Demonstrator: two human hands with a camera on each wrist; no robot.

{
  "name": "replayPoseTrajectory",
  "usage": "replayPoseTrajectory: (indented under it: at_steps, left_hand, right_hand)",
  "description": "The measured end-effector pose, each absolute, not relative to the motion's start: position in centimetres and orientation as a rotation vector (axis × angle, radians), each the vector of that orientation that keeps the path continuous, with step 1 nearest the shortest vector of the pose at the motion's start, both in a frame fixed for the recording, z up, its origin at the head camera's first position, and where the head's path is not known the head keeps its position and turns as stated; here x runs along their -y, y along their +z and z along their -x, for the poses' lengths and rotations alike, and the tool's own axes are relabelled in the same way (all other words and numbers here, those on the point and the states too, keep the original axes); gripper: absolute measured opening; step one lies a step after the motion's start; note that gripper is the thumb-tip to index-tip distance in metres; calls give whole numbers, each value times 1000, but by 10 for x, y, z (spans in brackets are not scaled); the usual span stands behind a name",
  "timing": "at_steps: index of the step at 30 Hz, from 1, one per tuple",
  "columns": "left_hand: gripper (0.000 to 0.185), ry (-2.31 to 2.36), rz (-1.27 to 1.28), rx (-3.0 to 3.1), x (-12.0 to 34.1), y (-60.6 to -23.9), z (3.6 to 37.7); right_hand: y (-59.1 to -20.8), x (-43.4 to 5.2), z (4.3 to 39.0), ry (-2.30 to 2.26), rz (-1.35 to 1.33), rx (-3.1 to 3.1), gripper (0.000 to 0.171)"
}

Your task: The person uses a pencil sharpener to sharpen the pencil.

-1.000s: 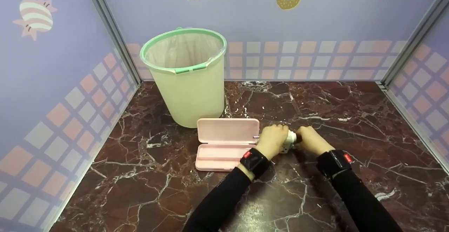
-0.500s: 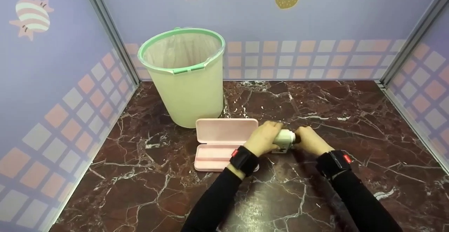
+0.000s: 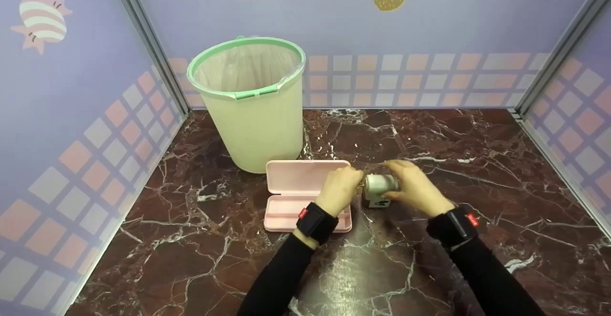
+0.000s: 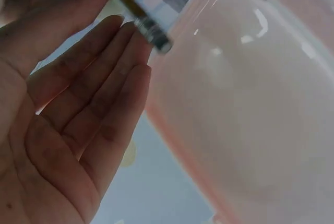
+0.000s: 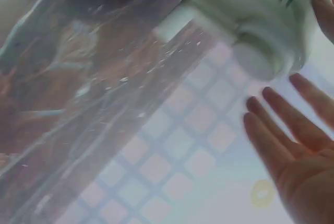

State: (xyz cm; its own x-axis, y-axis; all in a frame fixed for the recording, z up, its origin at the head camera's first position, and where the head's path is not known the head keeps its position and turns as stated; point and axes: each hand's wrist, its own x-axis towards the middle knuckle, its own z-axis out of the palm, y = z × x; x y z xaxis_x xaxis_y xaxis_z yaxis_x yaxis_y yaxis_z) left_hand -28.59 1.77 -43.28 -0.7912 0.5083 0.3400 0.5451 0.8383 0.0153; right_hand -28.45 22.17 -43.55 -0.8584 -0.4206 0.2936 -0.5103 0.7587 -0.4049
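Observation:
A pale green and white crank pencil sharpener (image 3: pixel 379 184) stands on the marbled table between my hands. Just left of it, my left hand (image 3: pixel 340 189) pinches a pencil (image 4: pixel 140 16); the metal-banded end shows in the left wrist view, while the far end runs towards the sharpener. My right hand (image 3: pixel 417 189) is at the sharpener's right side, its thumb in front and fingers behind. The right wrist view shows those fingers (image 5: pixel 284 125) spread and mostly straight; whether they touch the sharpener is unclear. An opened pink pencil case (image 3: pixel 286 177) lies partly under my left hand.
A pale green bin (image 3: pixel 260 130) with a green rim and clear liner stands behind the pencil case. White crumbs (image 3: pixel 331 151) are scattered behind the sharpener. Patterned panels (image 3: pixel 429 29) enclose the back and both sides.
My left hand has moved left off the sharpener's body and now pinches the pencil. My right hand has left the crank side's grip and spread around the sharpener's right side.

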Motion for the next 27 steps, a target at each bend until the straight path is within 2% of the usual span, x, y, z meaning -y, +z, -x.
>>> replayPoseTrajectory:
  at_steps: [11,27]
  left_hand:
    - [8,-61,765,2688,-25,-447,295]
    - [7,-159,743,2708,-23,-447,298]
  right_hand:
    - [-447,-198,277,508,-814,2628,49]
    - [-447,-195,277,517,-817,2600,43]
